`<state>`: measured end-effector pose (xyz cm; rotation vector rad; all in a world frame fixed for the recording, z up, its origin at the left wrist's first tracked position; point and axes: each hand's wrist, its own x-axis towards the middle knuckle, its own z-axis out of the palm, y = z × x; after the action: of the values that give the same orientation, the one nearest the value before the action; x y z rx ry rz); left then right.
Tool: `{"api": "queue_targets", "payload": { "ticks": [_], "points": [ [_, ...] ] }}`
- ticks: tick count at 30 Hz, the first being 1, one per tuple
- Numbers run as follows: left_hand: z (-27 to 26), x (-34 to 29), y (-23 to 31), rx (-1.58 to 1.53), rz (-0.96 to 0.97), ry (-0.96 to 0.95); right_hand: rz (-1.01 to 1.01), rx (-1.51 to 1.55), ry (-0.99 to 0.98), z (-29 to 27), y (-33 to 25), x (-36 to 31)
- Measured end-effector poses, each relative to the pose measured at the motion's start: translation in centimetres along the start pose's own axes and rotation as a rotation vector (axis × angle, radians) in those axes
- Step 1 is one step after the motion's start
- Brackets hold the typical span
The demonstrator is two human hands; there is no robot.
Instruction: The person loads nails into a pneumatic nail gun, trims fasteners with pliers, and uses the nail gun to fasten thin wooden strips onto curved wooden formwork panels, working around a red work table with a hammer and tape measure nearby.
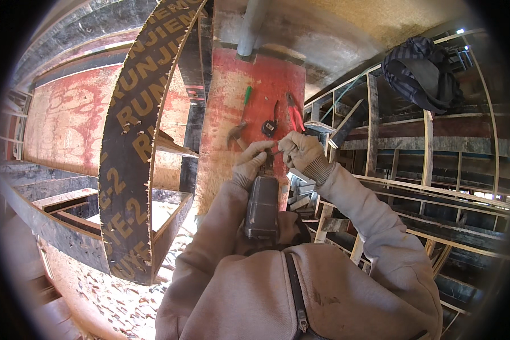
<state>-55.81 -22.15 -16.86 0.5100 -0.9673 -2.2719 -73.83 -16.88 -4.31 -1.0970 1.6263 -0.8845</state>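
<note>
Along the left of the frame, worn plywood formwork panels (pixel 68 122), red-stained and pale, curve away (the fisheye bends them), and a broad dark board with large yellow lettering (pixel 131 141) arcs from the top centre down to the lower left, above a floor littered with wood chips (pixel 124 300). Just right of it, in the upper middle, stands a red-painted plywood sheet (pixel 249 107), scuffed down to bare wood in patches, with a grey pipe (pixel 250 25) rising from its top edge. On this sheet lie a hammer with a green handle (pixel 239 122), a small dark tape measure (pixel 270 127) and red-handled pliers (pixel 294 113), all near one another. At the centre of the frame the gloved left hand (pixel 250 161) is curled around the front end of a dark power tool (pixel 262 207), whose body points down toward the person's chest. The gloved right hand (pixel 300 152), touching the left, is pinched closed over the tool's tip; what it pinches is too small to tell. To the right, pale timber framing (pixel 425 170) of slats and beams fills the frame, and a dark striped garment (pixel 422 71) hangs over it at the upper right.
</note>
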Motion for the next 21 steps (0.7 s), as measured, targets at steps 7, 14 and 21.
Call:
{"api": "queue_targets", "payload": {
  "ticks": [7, 14, 21],
  "points": [
    [0.1, 0.2, 0.0, -0.027, -0.015, -0.014, -0.193, -0.264, -0.013, -0.5, -0.2, 0.1],
    [0.3, 0.3, 0.1, 0.022, 0.044, 0.000, -0.290, -0.370, 0.039, -0.4, -0.3, 0.1],
    [0.5, 0.4, 0.5, 0.159, 0.067, 0.000, -0.130, -0.420, 0.081, 0.0, -0.1, 0.9]
  ]
}}
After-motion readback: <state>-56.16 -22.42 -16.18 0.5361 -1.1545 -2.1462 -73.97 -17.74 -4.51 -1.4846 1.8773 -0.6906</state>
